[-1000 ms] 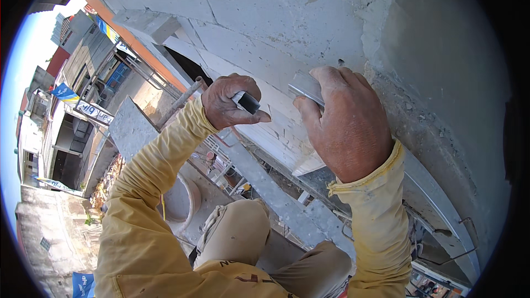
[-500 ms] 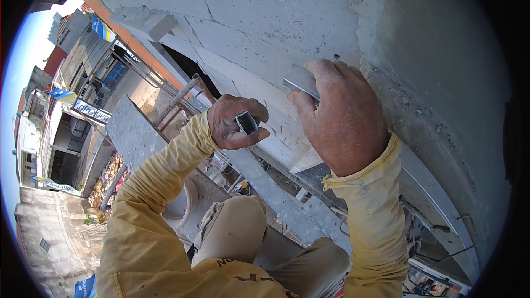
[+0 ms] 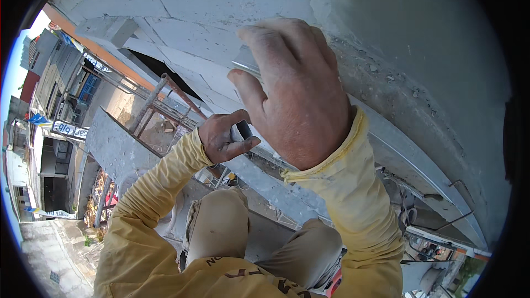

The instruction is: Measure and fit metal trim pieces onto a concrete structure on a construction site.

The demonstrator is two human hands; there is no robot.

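Observation:
My left hand is closed on a hollow square metal tube, whose open end points up toward me. Above it and to the right, my right hand grips a shiny metal bar, mostly hidden under my palm and curled fingers. That hand is just in front of a pale block wall, near a rough cement ledge. Whether the bar touches the wall I cannot tell.
Below are a grey plank, rusty scaffold tubes and my bent knees. A long metal strip runs along the wall's lower right, beside bent rods. Buildings and banners stand at the far left.
My right hand has moved up and left, appearing larger, with the bar. My left hand has shifted lower, still on the tube. The whole view has swung, so the wall and surroundings sit further left.

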